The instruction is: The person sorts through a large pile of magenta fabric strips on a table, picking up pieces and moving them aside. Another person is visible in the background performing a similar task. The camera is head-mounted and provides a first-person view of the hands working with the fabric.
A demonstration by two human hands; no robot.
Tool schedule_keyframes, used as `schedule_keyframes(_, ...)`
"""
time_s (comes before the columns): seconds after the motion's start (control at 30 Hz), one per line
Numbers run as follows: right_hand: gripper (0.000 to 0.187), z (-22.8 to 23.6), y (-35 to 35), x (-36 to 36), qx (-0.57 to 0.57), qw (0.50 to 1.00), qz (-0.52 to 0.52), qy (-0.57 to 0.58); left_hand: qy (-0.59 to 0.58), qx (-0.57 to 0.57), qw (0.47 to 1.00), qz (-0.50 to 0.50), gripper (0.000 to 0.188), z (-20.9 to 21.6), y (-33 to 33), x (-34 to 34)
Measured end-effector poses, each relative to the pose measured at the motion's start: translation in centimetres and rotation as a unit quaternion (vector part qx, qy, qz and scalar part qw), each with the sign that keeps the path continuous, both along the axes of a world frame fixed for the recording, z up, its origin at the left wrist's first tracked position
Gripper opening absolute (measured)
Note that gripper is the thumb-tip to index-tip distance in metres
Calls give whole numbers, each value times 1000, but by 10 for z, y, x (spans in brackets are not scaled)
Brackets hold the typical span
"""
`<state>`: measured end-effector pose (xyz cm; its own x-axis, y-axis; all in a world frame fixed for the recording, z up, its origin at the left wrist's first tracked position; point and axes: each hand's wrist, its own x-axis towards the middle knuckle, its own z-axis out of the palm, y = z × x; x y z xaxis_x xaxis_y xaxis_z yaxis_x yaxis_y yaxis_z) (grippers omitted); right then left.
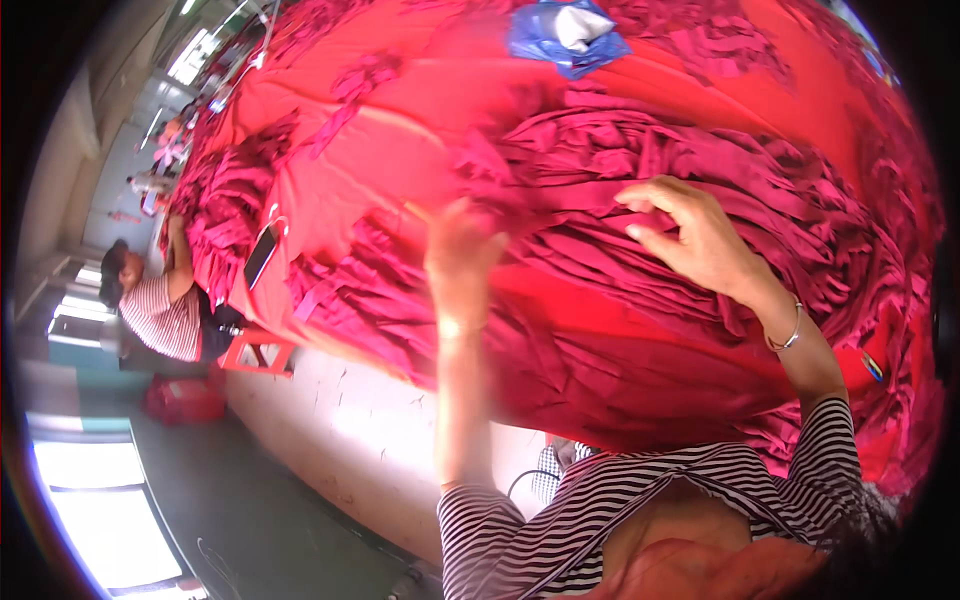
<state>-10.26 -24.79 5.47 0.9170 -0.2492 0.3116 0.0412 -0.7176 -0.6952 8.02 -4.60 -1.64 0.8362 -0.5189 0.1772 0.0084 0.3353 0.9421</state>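
Long crimson fabric strips point(610, 140) lie in a heaped, wavy bundle across the middle and right of a table spread with bright red cloth point(400, 100). My right hand point(695, 235) is over this bundle, thumb and curled fingers apart, with no strip plainly between them. To its left, my left hand point(465, 250) is raised near the bundle's left end. Motion smears its fingers, so any hold is unclear. A second loose pile of crimson strips point(365, 285) lies left of that hand. Dark red fabric point(640, 380) hangs along the near edge, close to me.
A blue plastic bag point(567, 38) with something white sits at the far side. A phone point(261, 257) with a white cable lies at the table's left edge. Beyond, a person in a striped shirt point(165, 315) works beside a red stool point(258, 354). A red bundle point(185, 400) rests behind.
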Motion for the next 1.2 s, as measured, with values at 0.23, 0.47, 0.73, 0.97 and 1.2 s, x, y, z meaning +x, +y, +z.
schedule_keyframes(0.23,44,-20,39,67,100,976,191,-25,12,-52,998,-46,65,26,-3,-47)
schedule_keyframes(0.47,20,-24,35,66,106,981,163,14,-32,-51,997,-45,53,24,-7,-54)
schedule_keyframes(0.73,22,-28,38,67,94,983,154,15,-19,6,1000,-18,20,19,-4,-57)
schedule_keyframes(0.97,32,-29,41,57,-29,974,204,91,-10,23,998,-62,12,11,0,-55)
schedule_keyframes(1.2,9,35,-10,14,287,957,-30,11,-79,219,968,96,36,16,-16,64)
